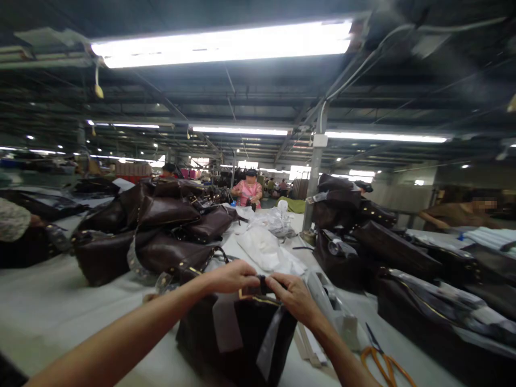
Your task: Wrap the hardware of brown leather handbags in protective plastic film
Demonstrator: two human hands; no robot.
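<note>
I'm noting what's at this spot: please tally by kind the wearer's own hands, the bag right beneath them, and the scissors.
Left hand and right hand: 2
Bag: 1
Scissors: 1 pair
Total: 4

- a single view, from a camera worn on the person's head, facing forward and slightly down across the pale table point(108, 317).
- it looks from just above and behind the left hand point(239, 276) and right hand point(296, 295), whose forearms point(121, 338) run in from the bottom edge.
- the dark bag point(250, 328) stands near the lens, low in frame.
- the wide upper half reaches ceiling lights point(226, 44); a person in pink point(250, 192) appears small, well beyond.
</note>
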